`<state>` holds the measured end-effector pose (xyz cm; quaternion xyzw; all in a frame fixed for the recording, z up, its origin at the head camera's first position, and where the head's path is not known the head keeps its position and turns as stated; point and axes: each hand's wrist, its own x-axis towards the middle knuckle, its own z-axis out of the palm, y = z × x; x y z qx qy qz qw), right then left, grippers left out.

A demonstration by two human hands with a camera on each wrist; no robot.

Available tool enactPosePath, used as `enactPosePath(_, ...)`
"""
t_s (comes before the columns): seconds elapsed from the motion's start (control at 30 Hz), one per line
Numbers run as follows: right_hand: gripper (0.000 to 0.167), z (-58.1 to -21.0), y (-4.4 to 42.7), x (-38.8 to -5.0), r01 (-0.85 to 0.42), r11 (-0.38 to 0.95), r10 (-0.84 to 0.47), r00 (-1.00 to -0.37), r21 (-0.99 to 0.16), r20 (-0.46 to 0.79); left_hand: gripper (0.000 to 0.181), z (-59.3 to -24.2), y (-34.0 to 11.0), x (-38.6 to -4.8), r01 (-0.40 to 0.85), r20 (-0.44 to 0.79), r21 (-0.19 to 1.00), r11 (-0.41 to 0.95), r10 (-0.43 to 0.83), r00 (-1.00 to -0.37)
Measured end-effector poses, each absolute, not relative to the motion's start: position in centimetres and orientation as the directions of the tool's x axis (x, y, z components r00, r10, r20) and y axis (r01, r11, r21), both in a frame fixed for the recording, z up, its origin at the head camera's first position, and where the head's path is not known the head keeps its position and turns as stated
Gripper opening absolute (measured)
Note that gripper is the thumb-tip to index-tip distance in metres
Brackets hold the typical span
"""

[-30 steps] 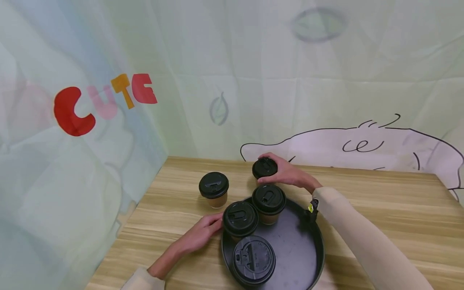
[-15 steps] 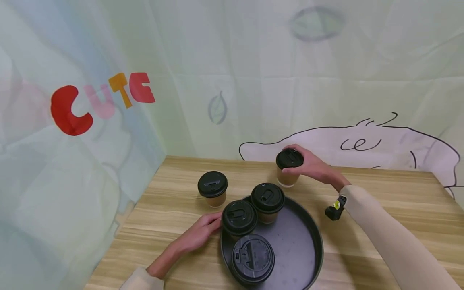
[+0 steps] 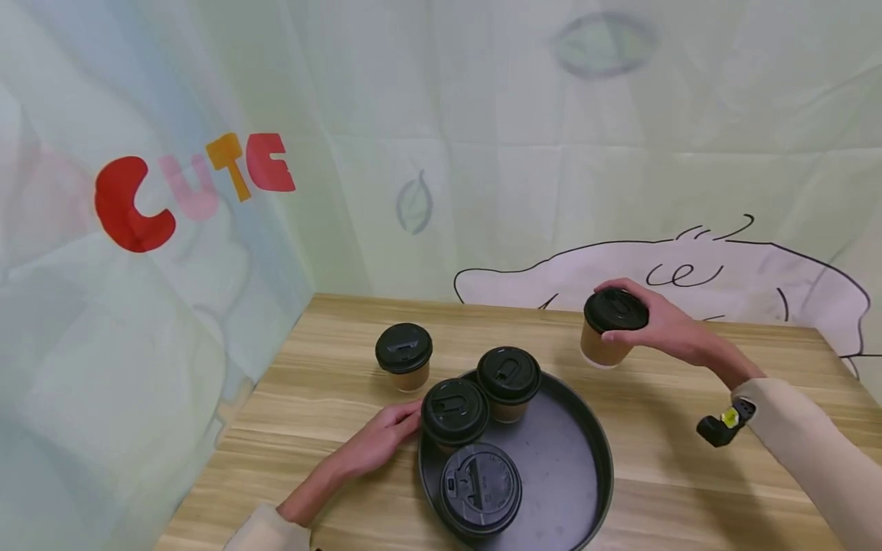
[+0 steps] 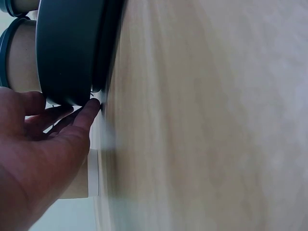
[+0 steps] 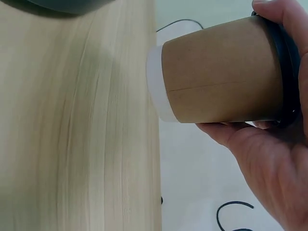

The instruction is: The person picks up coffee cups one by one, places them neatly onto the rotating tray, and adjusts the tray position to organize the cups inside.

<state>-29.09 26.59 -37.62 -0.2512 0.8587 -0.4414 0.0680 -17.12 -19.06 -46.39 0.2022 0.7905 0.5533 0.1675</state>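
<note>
My right hand grips a lidded paper coffee cup round its black lid and upper side, at the back right of the table. In the right wrist view this brown cup shows its white base; whether it touches the tabletop is hard to tell. My left hand touches the left rim of a round black tray. Seen from the left wrist, the fingers lie against the tray's outer side. On the tray stand three lidded cups, including a front cup, a left cup and a rear cup.
Another lidded cup stands on the wooden table behind the left hand. A printed fabric backdrop hangs along the back and left sides of the table. The tray's right half shows its bare floor.
My right hand has carried its cup rightwards from behind the tray's rear cup to the back right. The left hand and tray have stayed in place.
</note>
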Motion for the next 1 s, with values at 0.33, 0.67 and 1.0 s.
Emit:
enactPosePath(0.33, 0.073, -36.2, 26.9, -23.9, -0.490, 0.348, -0.585, -0.780, -0.799, 0.224, 0.045, -46.2, -19.0, -17.0, 0.122, -0.049, 0.946, 0.302, 0.502, -0.864)
enactPosePath(0.67, 0.087, -37.0, 23.3, -19.5, -0.572, 0.183, -0.735, -0.620, -0.800, 0.275, 0.047, -46.2, -19.0, -17.0, 0.105, -0.061, 0.949, 0.298, 0.501, -0.863)
enactPosePath(1.0, 0.084, -39.3, 20.5, -16.4, -0.587, 0.154, -0.816, -0.530, -0.795, 0.233, 0.047, -46.2, -18.9, -17.0, 0.096, -0.068, 0.951, 0.294, 0.502, -0.862)
